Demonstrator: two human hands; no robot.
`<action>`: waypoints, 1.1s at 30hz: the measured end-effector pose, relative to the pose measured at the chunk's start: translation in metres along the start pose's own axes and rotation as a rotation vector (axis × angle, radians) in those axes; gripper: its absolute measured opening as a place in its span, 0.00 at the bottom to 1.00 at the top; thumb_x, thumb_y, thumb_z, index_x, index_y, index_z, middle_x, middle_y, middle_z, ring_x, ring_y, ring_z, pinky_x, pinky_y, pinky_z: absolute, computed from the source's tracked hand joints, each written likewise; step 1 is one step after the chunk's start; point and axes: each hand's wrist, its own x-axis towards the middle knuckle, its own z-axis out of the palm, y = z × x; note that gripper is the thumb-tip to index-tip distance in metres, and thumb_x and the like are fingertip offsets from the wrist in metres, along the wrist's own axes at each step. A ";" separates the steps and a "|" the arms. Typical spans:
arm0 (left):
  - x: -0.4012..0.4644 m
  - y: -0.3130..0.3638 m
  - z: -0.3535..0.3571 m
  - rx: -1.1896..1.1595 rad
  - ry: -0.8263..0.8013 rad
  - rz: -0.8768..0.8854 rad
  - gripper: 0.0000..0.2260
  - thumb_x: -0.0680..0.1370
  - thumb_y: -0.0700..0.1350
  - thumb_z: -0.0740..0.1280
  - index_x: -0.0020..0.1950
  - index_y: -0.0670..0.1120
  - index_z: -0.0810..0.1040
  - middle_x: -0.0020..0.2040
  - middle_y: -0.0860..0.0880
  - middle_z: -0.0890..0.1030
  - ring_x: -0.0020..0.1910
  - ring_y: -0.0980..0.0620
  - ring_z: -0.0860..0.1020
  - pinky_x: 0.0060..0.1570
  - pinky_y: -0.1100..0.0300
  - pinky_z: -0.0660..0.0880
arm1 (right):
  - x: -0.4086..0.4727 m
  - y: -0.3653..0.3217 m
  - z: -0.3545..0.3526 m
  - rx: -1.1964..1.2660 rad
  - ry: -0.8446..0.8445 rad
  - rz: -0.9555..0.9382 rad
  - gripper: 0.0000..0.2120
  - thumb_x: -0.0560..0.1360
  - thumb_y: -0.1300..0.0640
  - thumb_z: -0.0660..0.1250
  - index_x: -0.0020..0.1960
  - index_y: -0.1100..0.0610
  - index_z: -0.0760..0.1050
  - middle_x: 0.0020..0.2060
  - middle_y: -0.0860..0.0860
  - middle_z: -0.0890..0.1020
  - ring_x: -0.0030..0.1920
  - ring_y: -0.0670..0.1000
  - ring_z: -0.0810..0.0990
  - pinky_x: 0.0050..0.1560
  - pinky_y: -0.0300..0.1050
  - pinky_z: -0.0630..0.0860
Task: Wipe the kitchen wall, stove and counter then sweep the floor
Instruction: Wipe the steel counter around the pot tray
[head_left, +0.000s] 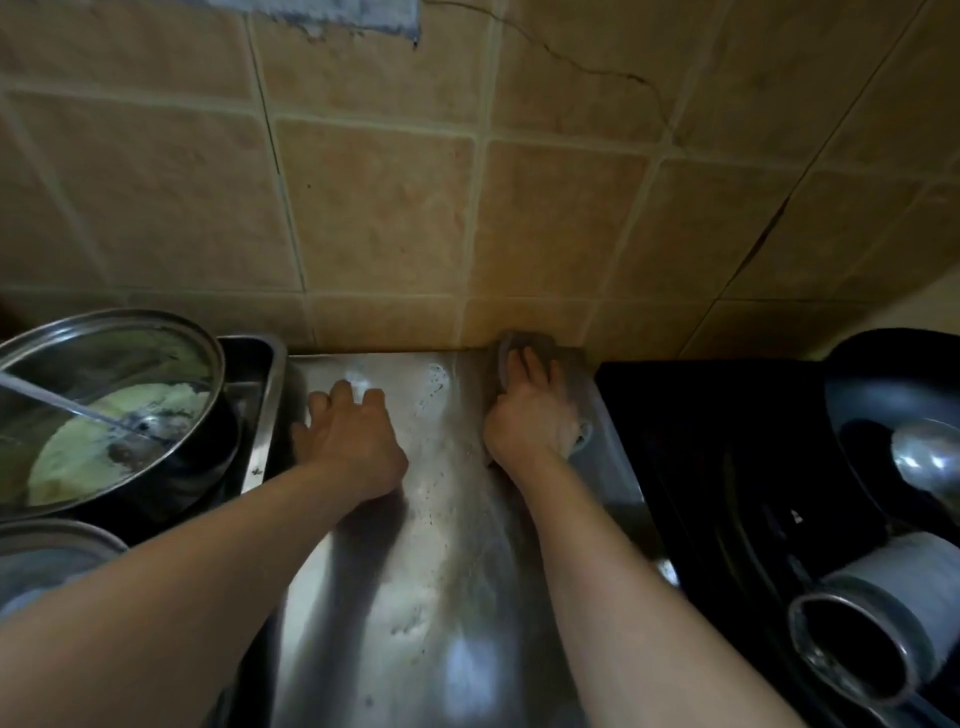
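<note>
A stainless steel counter (436, 545) runs from the front edge back to the tan tiled wall (395, 208), with pale soapy smears on it. My right hand (530, 415) is shut on a grey-brown scrubbing pad (558, 351), pressed flat at the counter's back right corner where it meets the wall. My left hand (353, 441) lies flat on the counter to the left, fingers spread, holding nothing. The black stove (701, 441) begins just right of the pad.
A steel pot with a glass lid (104, 410) sits in the sink at left, above another lid (47, 561). On the stove stand a black pan (883, 384) with a ladle (930, 457) and a metal cup (852, 649). The wall tiles show cracks.
</note>
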 end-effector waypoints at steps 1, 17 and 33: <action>0.000 0.000 0.000 -0.006 0.000 -0.004 0.19 0.76 0.45 0.62 0.66 0.46 0.65 0.69 0.43 0.61 0.69 0.39 0.58 0.64 0.44 0.62 | -0.005 -0.001 0.001 0.007 -0.004 -0.058 0.29 0.78 0.57 0.56 0.77 0.51 0.53 0.76 0.48 0.56 0.76 0.55 0.51 0.71 0.50 0.57; -0.009 -0.006 0.004 -0.046 0.013 -0.021 0.25 0.75 0.45 0.64 0.71 0.44 0.60 0.72 0.44 0.58 0.70 0.41 0.56 0.65 0.46 0.62 | -0.007 -0.022 0.009 0.060 0.035 -0.097 0.31 0.74 0.61 0.61 0.75 0.55 0.58 0.73 0.51 0.63 0.73 0.57 0.59 0.71 0.48 0.60; -0.029 -0.020 0.009 -0.173 0.021 -0.099 0.27 0.74 0.44 0.66 0.70 0.40 0.59 0.74 0.43 0.53 0.73 0.43 0.52 0.68 0.54 0.62 | -0.016 -0.066 0.025 0.156 -0.026 -0.368 0.27 0.74 0.66 0.61 0.72 0.56 0.65 0.72 0.52 0.66 0.72 0.55 0.62 0.69 0.46 0.62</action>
